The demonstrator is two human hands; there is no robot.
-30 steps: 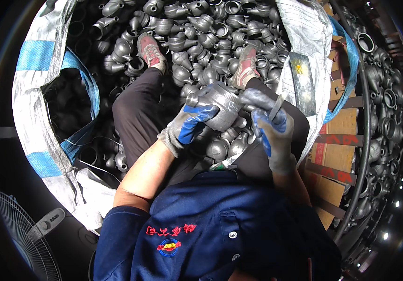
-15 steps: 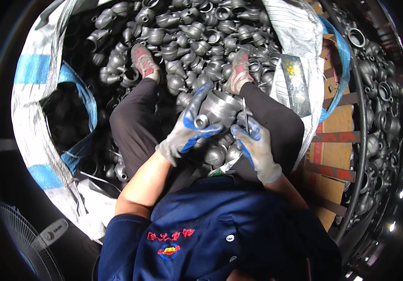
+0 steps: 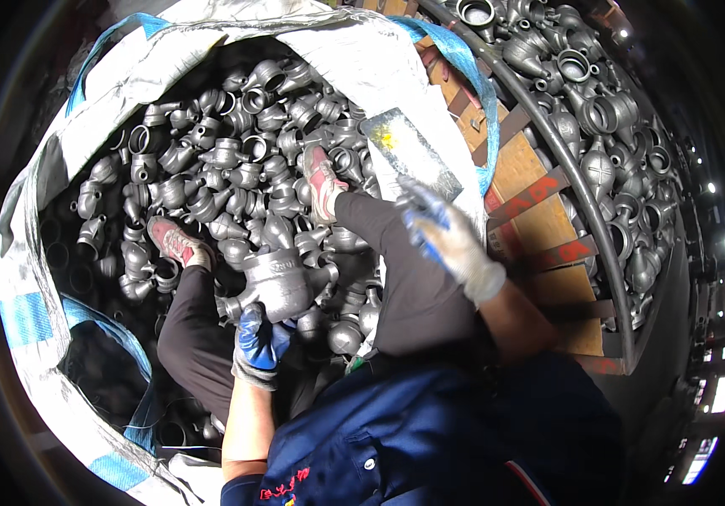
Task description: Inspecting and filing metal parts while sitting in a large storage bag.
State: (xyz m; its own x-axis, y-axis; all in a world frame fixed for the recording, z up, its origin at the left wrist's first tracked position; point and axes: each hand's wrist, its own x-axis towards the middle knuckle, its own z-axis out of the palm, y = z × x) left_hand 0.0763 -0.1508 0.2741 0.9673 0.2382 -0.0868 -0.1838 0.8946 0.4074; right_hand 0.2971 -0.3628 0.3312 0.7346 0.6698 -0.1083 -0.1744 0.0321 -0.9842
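My left hand [image 3: 258, 341], in a white and blue work glove, is closed on a large grey metal casting [image 3: 278, 282] with a round body and a side spout. It holds the casting between my knees, above many similar grey castings [image 3: 236, 160]. My right hand [image 3: 447, 236], gloved the same way, is raised over my right thigh. Its fingers point toward a flat grey plate with a yellow smear [image 3: 409, 152] on the sack's side. Motion blurs those fingers, and whether they hold anything cannot be made out.
A big white woven sack [image 3: 33, 371] with blue straps [image 3: 485, 110] surrounds my legs and the pile. To the right stand wooden boards with metal slats [image 3: 539, 244] and a dark curved rail [image 3: 586, 194]. More castings [image 3: 603, 160] lie beyond the rail.
My right hand has left the casting and moved up and right, toward the plate; the thin tool it held is no longer distinct. My left hand keeps the casting. The view has turned rightward.
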